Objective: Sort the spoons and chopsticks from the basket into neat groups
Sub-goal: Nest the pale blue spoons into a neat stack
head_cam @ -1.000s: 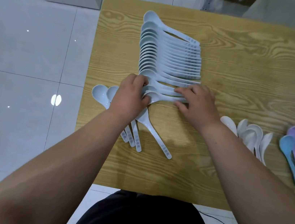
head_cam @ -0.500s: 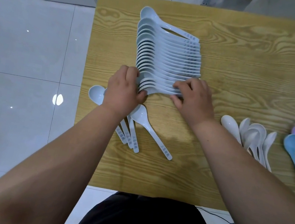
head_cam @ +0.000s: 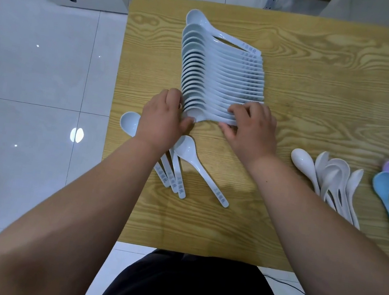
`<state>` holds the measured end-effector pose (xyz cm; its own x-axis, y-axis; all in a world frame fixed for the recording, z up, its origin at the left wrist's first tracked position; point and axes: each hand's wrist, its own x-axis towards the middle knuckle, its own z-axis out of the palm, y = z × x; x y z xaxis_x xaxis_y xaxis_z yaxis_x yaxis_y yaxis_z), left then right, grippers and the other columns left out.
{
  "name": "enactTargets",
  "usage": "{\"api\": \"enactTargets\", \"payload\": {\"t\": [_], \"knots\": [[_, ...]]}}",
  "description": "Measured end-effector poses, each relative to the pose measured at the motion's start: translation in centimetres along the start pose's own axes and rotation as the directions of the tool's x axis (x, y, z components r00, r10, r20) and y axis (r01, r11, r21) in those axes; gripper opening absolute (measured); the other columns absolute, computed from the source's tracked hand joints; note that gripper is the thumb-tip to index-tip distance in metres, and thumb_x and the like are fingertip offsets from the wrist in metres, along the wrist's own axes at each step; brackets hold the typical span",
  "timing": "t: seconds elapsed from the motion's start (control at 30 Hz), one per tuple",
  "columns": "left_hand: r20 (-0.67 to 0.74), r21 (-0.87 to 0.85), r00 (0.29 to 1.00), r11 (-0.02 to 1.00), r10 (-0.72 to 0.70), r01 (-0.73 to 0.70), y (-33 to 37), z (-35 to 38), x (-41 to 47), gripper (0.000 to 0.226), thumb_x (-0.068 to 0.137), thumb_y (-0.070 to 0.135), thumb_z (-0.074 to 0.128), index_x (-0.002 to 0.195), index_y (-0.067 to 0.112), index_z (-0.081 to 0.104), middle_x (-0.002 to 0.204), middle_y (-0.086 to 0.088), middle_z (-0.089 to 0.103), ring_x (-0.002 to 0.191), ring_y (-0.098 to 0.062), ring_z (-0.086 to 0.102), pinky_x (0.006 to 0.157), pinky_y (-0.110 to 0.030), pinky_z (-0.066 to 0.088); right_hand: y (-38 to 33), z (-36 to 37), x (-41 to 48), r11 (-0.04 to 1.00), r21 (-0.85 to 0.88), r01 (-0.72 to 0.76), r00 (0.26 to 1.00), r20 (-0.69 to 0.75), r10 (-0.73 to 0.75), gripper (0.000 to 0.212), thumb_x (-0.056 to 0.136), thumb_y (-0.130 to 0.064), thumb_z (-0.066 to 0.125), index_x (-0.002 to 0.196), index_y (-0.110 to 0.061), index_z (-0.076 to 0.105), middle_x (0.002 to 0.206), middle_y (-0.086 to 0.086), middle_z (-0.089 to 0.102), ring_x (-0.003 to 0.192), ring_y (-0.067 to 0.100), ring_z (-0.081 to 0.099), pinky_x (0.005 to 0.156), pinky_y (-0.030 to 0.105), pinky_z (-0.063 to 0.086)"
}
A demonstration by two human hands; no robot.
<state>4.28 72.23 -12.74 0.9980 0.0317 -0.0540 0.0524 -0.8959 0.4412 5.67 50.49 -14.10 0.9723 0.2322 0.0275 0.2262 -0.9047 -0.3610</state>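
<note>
As hands grip them, glossy scooped spoons nest.

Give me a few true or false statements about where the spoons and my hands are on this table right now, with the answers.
1. The left hand and right hand both hold the near end of the nested spoon row. True.
2. The coloured spoons lie at the left edge of the table. False: they lie at its right edge.
3. A few loose spoons lie apart from the row, partly under the left forearm. True.
4. Chopsticks lie beside the white spoons. False: no chopsticks are in view.
</note>
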Motion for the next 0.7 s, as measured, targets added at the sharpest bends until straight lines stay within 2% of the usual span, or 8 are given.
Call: {"api": "enactTargets", "payload": {"t": [0.2,0.3,0.43,0.5,0.57,0.63,0.7], "knots": [[0.044,0.031,0.996,0.996,0.078,-0.079,-0.6,-1.0,-1.5,0.045,0.086,0.024,0.075,0.122,0.001,0.06,0.112,-0.018,0.064,0.101,-0.038,0.06,0.085,-0.047,0.049,-0.7,0.0,-1.2,1.0,0.016,0.019,1.0,0.024,-0.02,0.038,0.085,-0.028,0.075,0.119,-0.014,0.067,0.114,0.009,0.062,0.11,0.032,0.056,0.093,0.046,0.044],[0.07,0.021,0.993,0.995,0.092,-0.094,-1.1,-1.5,-2.8,0.046,0.09,0.028,0.073,0.129,0.006,0.06,0.121,-0.016,0.064,0.113,-0.037,0.057,0.095,-0.045,0.045,-1.3,-0.4,-1.8,1.0,0.011,0.024,0.999,0.031,-0.024,0.036,0.086,-0.024,0.073,0.12,-0.014,0.067,0.116,0.009,0.061,0.112,0.031,0.056,0.095,0.047,0.045],[-0.023,0.048,0.998,0.998,0.053,-0.051,-3.0,-2.6,-4.1,0.042,0.091,0.023,0.069,0.129,0.007,0.062,0.125,-0.016,0.062,0.121,-0.039,0.052,0.105,-0.046,0.038,-2.4,-0.9,-3.6,0.996,0.077,0.034,0.997,0.063,-0.039,0.035,0.088,-0.021,0.071,0.121,-0.01,0.067,0.115,0.012,0.061,0.111,0.034,0.056,0.094,0.048,0.048],[-0.037,0.072,0.999,0.997,-0.021,0.024,-4.5,-3.1,-4.2,0.045,0.09,0.021,0.066,0.133,0.008,0.06,0.129,-0.017,0.059,0.124,-0.04,0.048,0.109,-0.044,0.033,-3.3,-0.9,-5.2,0.99,0.132,0.04,0.989,0.135,-0.058,0.039,0.089,-0.025,0.071,0.124,-0.009,0.065,0.115,0.012,0.059,0.109,0.034,0.056,0.091,0.044,0.05],[0.011,0.068,0.989,0.987,-0.149,0.148,-5.7,-3.5,-4.1,0.05,0.091,0.021,0.063,0.139,0.011,0.055,0.137,-0.016,0.054,0.131,-0.039,0.043,0.112,-0.044,0.03,-4.2,-0.6,-6.5,0.988,0.152,-0.017,0.95,0.309,-0.031,0.049,0.092,-0.036,0.067,0.136,-0.016,0.056,0.125,0.008,0.055,0.118,0.03,0.05,0.093,0.041,0.049],[0.074,0.039,0.963,0.966,-0.259,0.257,-6.5,-3.7,-4.0,0.048,0.093,0.022,0.059,0.141,0.015,0.054,0.14,-0.014,0.051,0.132,-0.038,0.043,0.109,-0.046,0.036,-5.0,0.2,-7.6,0.989,0.13,-0.065,0.9,0.435,0.002,0.056,0.094,-0.042,0.062,0.144,-0.022,0.046,0.133,0.005,0.05,0.123,0.026,0.046,0.094,0.037,0.047],[0.136,0.016,0.937,0.946,-0.323,0.324,-7.1,-3.9,-4.1,0.043,0.096,0.021,0.053,0.139,0.018,0.055,0.138,-0.013,0.051,0.125,-0.036,0.049,0.101,-0.045,0.043,-5.7,0.8,-8.4,0.989,0.126,-0.075,0.885,0.465,0.008,0.055,0.096,-0.035,0.06,0.147,-0.025,0.042,0.135,0.003,0.049,0.123,0.025,0.048,0.091,0.035,0.046]]}}
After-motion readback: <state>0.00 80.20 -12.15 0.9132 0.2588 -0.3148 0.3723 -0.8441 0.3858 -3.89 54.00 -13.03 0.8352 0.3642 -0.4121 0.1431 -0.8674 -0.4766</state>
